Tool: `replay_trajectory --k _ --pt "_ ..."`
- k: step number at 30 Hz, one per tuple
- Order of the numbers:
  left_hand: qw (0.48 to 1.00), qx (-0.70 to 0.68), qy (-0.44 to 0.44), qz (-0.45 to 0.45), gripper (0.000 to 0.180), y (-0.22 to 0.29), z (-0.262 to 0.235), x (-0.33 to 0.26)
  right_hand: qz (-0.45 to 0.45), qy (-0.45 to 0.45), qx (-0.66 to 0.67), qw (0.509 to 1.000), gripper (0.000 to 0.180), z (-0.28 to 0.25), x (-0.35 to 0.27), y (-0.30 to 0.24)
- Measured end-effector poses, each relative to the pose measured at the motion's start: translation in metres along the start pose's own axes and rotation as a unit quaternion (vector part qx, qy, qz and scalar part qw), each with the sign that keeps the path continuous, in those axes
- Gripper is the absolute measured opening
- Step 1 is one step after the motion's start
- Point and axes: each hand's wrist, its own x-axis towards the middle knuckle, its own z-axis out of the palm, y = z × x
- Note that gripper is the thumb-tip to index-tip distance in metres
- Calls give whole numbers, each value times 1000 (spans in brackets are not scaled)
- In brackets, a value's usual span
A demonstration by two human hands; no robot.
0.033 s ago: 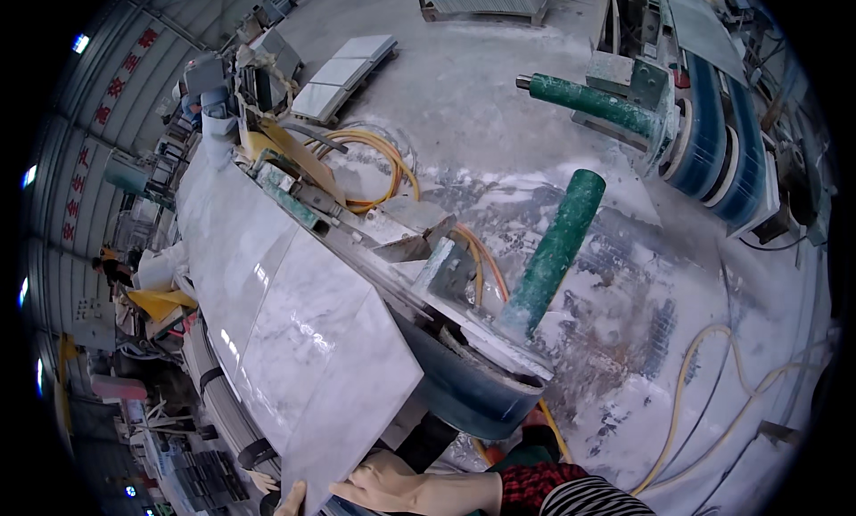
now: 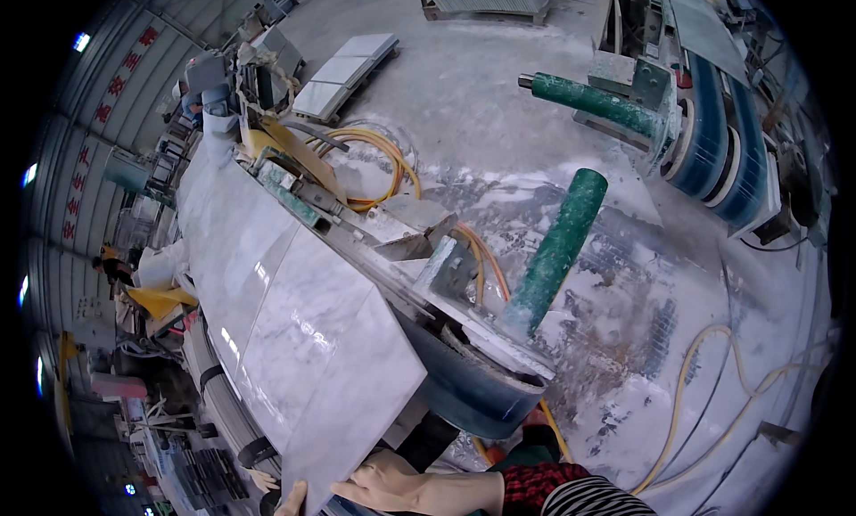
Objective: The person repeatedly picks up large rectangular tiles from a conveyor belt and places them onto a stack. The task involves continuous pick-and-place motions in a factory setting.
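A polished white-grey marble tile [image 2: 357, 391] lies at the near end of a row of similar tiles [image 2: 236, 217] on a long conveyor machine. My right hand [image 2: 401, 487], in a cream glove, is closed at the tile's near right edge; part of its grip is hidden. My left hand [image 2: 292, 498], gloved alike, holds the near left edge, its thumb on top. The lower picture edge cuts it off. Under the tile's right side, a wide blue belt [image 2: 473, 396] curves round the machine's end.
A green roller [image 2: 557, 249] sticks up right of the belt. Another machine with blue belts [image 2: 700, 142] stands at far right. Yellow hoses [image 2: 383, 155] coil on the wet, dusty floor, and another hose [image 2: 687, 382] loops at right. Stacked slabs [image 2: 343, 75] lie on a pallet farther off.
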Motion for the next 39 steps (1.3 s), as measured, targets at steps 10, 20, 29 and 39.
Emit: replay_trajectory --k 10,20,29,39 --pt "989 125 -18 76 64 1 6 -44 326 -156 380 851 39 18 -9 -27" --pt "950 41 230 209 39 -38 30 -107 517 -60 273 809 45 31 -59 -27" --pt "935 -73 304 166 26 -145 85 -226 584 83 320 742 36 42 -12 -58" --pt "915 -147 340 161 22 -191 116 -250 545 116 214 802 41 61 40 -83"
